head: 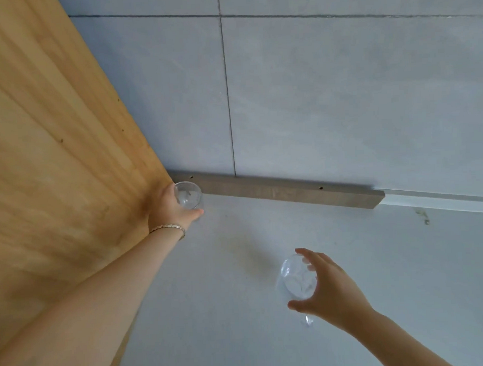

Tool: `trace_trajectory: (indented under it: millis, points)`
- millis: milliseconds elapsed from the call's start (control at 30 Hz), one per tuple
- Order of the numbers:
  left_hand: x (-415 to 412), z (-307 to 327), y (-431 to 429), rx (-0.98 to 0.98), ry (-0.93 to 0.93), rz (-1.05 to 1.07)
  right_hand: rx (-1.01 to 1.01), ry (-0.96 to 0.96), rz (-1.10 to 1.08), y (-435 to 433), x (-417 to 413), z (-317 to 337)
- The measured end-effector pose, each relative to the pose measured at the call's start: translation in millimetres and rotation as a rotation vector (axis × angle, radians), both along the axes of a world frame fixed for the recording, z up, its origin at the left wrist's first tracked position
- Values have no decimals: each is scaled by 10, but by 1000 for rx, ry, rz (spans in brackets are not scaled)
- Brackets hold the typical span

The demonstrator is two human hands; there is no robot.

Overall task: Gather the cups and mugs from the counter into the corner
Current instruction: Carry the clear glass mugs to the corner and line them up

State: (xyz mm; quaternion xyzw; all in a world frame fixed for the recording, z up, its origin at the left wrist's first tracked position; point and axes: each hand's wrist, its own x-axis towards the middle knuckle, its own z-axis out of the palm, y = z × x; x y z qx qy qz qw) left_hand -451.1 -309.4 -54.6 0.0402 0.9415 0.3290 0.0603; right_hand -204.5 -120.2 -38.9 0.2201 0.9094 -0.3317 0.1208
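A clear, colourless glass cup (188,197) stands in the far-left corner of the pale grey table (269,333), against a honey-yellow wooden panel with streaked grain (53,135). A second clear glass mug (296,281) shows faint white reflections. Grey-brown wooden strip (290,193); light grey wall tiles with dark seams (341,95); silver bracelet (169,228).

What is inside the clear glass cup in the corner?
The clear glass cup in the left hand looks empty: only pale glints show through it. The hand covers its left side and lower part, so the bottom stays hidden. Behind it runs a grey-brown wooden strip.
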Motion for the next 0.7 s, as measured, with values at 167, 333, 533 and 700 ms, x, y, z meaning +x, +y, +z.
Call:
trace_trajectory:
  millis: [167,333,533,700]
  points:
    - [-215,-164,-6,0,-14,-4,-12,-19,-16,-120,-462,-115]
    - [-322,-291,-11,-20,-26,-19,4,55,-73,-252,-1239,-241]
    - [-345,-313,-44,-125,8,-91,18,108,-144,-554,-2008,-377]
    - [-321,-288,-31,-188,46,-91,80,117,-142,-675,-2153,-439]
